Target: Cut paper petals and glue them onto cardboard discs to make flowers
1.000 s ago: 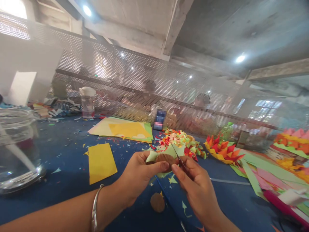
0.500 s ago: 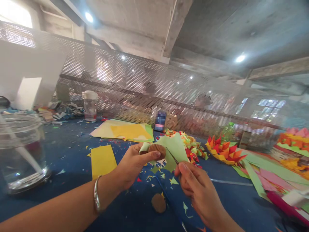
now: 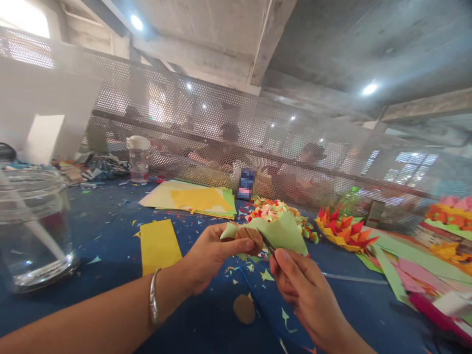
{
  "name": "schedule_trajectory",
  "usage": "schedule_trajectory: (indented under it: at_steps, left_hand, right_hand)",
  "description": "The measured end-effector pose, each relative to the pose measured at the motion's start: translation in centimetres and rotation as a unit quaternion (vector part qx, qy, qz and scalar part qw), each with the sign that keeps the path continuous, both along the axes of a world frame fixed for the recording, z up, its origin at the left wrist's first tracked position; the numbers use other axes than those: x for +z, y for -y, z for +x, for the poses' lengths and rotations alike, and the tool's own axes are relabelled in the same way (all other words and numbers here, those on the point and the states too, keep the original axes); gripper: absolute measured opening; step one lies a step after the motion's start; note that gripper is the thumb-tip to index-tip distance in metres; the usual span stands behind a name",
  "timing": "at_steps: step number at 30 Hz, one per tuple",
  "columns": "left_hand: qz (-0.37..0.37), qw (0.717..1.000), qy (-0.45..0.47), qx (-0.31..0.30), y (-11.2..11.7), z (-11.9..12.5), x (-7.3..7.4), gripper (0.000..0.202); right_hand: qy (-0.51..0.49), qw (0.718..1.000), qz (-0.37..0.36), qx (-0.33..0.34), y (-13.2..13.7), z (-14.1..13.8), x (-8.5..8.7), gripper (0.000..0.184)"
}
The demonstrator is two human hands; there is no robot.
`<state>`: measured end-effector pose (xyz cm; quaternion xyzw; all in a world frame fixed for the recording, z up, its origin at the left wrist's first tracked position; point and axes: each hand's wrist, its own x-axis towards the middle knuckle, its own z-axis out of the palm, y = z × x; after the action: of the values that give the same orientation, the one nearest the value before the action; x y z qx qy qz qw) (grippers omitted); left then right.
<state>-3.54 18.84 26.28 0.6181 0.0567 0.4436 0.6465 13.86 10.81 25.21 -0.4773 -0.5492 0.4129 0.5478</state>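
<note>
The right hand (image 3: 298, 282) is gripping scissors (image 3: 268, 244), now biting deeper into the green paper (image 3: 285, 231); the left hand (image 3: 214, 253) is pinching it with a brown disc (image 3: 250, 235), having turned it above the table (image 3: 110, 236).

- Left hand (image 3: 210, 255) is bare, no glove, forearm uncovered with no sleeve in sight.
- A thin silver bangle (image 3: 153, 305) circles the wrist just behind it.
- Right hand (image 3: 306, 290) is bare too, wrist unadorned, nails short.
</note>
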Motion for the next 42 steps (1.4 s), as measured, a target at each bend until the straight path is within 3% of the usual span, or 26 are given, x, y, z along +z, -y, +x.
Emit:
schedule_trajectory:
  at_steps: [16, 24, 42]
  left_hand:
    - [-0.005, 1.0, 0.0, -0.014, -0.18, -0.06, -0.23, 0.011]
    - [-0.063, 0.998, -0.013, -0.001, -0.31, -0.09, -0.29, 0.006]
    - [-0.052, 0.997, -0.05, 0.002, -0.8, -0.49, -0.51, 0.013]
  right_hand:
    - [0.004, 1.0, -0.006, -0.001, 0.23, 0.11, 0.13, 0.049]
    - [0.034, 0.999, 0.004, -0.001, -0.04, 0.19, 0.12, 0.048]
    - [0.101, 0.994, 0.03, -0.011, 0.07, 0.72, 0.11, 0.047]
